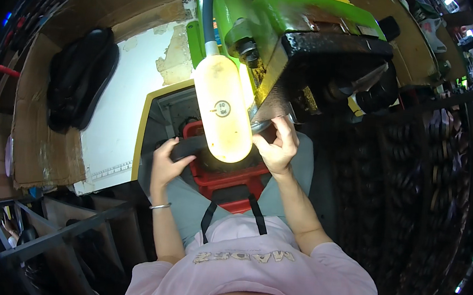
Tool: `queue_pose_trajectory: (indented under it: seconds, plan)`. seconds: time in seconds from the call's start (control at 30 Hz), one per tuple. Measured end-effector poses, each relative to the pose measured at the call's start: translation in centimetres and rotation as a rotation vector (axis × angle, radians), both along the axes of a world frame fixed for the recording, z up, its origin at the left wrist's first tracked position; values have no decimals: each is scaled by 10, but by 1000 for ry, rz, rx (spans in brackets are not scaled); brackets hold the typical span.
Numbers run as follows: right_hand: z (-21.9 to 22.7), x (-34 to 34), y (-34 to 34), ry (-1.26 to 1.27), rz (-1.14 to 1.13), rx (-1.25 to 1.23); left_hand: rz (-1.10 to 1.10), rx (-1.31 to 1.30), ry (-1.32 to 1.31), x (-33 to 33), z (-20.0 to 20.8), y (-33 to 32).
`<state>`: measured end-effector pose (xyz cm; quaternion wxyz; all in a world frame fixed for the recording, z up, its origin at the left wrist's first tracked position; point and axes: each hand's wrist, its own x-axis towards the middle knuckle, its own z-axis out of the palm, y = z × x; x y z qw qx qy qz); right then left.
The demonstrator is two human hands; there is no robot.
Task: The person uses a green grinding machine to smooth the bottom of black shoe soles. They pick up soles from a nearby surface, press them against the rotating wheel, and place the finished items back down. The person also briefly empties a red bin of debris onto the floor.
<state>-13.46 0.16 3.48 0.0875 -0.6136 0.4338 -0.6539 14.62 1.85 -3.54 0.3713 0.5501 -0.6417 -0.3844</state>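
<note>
My left hand (168, 163) grips the end of a dark, flat piece that looks like a shoe part (186, 147), thumb below it and fingers above. The rest of that piece runs behind the glowing oval lamp (225, 112), so its far end is hidden. To the right of the lamp, my right hand (279, 147) has its fingers bent and thumb drawn in, close against a shiny rounded metal part (259, 126) of the green machine (273, 6). A brown, textured pointed flap (275, 103) hangs just above these fingers. Whatever they pinch is hard to see.
Left of the machine, a white worktop (120, 108) with a yellow edge bears a cardboard box (47, 158) and black shoes (81, 78). Below my hands, a red bin (227, 182) sits between my legs. Racks of dark shoes (416, 176) stand at right, a metal rack (68, 236) at lower left.
</note>
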Motion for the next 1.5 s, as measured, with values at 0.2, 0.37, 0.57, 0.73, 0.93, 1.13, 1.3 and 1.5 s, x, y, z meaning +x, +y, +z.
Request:
queue_pose_trajectory:
  seconds: [0.2, 0.37, 0.57, 0.73, 0.93, 1.13, 1.3, 1.5]
  plan:
    - [-1, -17, 0, 267, -31, -136, -15, -523, 37, -129, 51, -24]
    - [-53, -33, -8, -290, 114, 214, 47, -367, 362, -158, 35, -17]
    - [-161, -37, 6, -1440, 790, 746, 244, -282, 651, -187, 12, -2]
    - [-161, -61, 24, -1248, 577, 601, 303, -204, 789, -196, 25, 4]
    - [-72, -127, 16, -618, -20, 381, 209, -350, 618, -165, 38, -5]
    - [-19, -135, 9, -310, -63, 302, 30, -298, 607, -117, 52, -12]
    - [-4, -114, 10, -204, 21, 255, 112, -247, 667, -95, 80, -3]
    - [23, -72, 17, -263, 175, 251, 139, -247, 782, -56, 51, 10]
